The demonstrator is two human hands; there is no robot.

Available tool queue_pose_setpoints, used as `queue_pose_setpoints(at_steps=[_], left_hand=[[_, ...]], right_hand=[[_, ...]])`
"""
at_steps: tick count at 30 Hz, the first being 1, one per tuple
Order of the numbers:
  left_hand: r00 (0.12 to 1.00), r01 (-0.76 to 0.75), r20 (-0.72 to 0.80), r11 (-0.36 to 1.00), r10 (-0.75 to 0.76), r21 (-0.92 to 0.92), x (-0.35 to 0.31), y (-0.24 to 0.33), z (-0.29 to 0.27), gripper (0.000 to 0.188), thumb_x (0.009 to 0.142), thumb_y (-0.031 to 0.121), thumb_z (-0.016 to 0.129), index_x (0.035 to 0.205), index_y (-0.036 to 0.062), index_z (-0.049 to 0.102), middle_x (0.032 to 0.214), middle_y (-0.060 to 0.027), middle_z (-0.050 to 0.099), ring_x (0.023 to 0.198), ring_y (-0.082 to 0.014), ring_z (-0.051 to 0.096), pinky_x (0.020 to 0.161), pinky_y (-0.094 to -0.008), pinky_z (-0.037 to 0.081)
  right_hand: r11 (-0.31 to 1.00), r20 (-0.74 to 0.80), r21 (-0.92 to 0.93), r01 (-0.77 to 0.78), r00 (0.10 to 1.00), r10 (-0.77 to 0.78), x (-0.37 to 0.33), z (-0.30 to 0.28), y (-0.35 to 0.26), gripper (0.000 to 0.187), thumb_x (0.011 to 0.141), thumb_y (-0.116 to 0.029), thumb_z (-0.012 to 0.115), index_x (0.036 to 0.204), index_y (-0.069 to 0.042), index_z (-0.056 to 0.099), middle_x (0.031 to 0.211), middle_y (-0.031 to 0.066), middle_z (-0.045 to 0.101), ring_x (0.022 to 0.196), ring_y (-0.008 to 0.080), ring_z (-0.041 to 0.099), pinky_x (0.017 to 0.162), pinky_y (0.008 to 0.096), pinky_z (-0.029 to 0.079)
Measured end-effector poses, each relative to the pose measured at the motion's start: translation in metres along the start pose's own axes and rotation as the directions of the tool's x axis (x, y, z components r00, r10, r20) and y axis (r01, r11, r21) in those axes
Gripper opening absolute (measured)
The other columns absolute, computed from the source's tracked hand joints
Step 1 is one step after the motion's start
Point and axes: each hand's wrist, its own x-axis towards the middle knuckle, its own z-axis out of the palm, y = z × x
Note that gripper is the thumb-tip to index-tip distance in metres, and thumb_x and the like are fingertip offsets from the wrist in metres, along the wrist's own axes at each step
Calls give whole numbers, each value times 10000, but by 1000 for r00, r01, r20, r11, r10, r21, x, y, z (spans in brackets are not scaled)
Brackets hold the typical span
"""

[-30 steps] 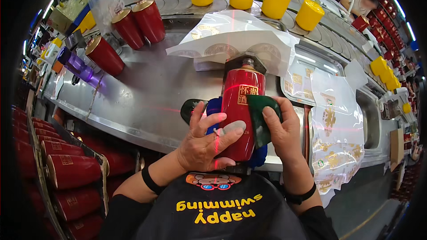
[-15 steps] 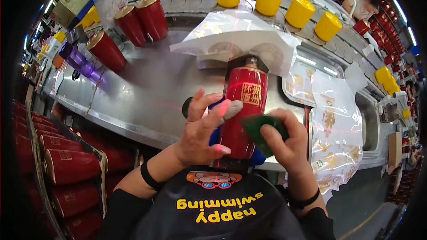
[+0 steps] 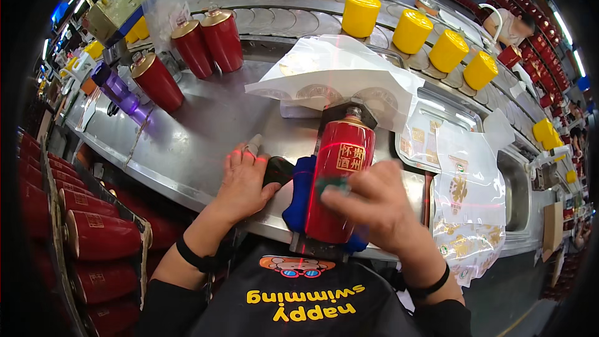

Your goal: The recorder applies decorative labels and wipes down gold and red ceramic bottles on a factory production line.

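A red bottle (image 3: 343, 156) with a gold shoulder and a gold square of characters lies in a dark holder (image 3: 331, 114), its neck pointing away from me. Against its lower right side my right hand (image 3: 387, 209) holds a green scraper (image 3: 332, 185), both smeared by motion and the scraper partly hidden. My left hand (image 3: 243, 181) rests on the steel table, holding nothing, fingers stretched forward with a pale cover on one fingertip. Beside its thumb is a dark green object (image 3: 279, 170) whose kind I cannot make out. Blue cloth (image 3: 301, 192) pads the holder's left side.
Printed film sheets (image 3: 337, 65) lie beyond the bottle, with more gold-printed film (image 3: 468, 181) at right. Three red bottles and a purple bottle (image 3: 115, 87) stand at back left. Yellow containers (image 3: 412, 31) sit on the conveyor (image 3: 274, 23). Red bottles (image 3: 103, 234) fill a crate at lower left.
My left hand has left the bottle's side and come down on the table to the left. My right hand with the scraper has moved left and slightly down across the bottle.
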Motion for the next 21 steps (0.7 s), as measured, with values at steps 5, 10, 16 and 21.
queue_pose_setpoints(at_steps=[5, 10, 16, 21], left_hand=[[982, 187, 98, 832, -159, -522, 6, -5, -5, 387, 874, 215, 701, 1148, 35, 495, 1137, -161, 585, 1109, -273, 563, 943, -402, 457], [991, 93, 98, -63, -91, -994, 56, 76, -67, 288, 967, 132, 599, 1228, 57, 502, 1062, -46, 615, 927, -102, 601, 786, -253, 502], [976, -38, -71, 163, -204, -986, 47, 80, -17, 229, 998, 141, 562, 1199, 36, 531, 1022, -47, 658, 907, -120, 654, 739, -282, 525], [950, 8, 33, -81, -311, -997, 40, 89, -30, 264, 1005, 164, 563, 1223, 23, 517, 1038, -59, 629, 858, -109, 593, 777, -267, 506]], right_hand=[[405, 43, 683, -607, 588, 808, -29, -3, 3, 161, 946, -151, 677, 1031, -24, 628, 872, 41, 674, 767, 108, 630, 658, 264, 508], [204, 14, 894, -400, 479, 878, -10, 25, 14, 222, 938, -124, 685, 1099, -33, 563, 967, 31, 640, 847, 84, 596, 756, 241, 503], [319, -89, 816, -482, 441, 893, -35, 53, 22, 235, 957, -149, 672, 1099, -6, 550, 971, 32, 615, 853, 77, 555, 760, 237, 473], [365, -108, 784, -503, 469, 877, -34, 36, 9, 266, 950, -138, 672, 1153, -8, 559, 985, 39, 626, 862, 84, 577, 767, 238, 480]])
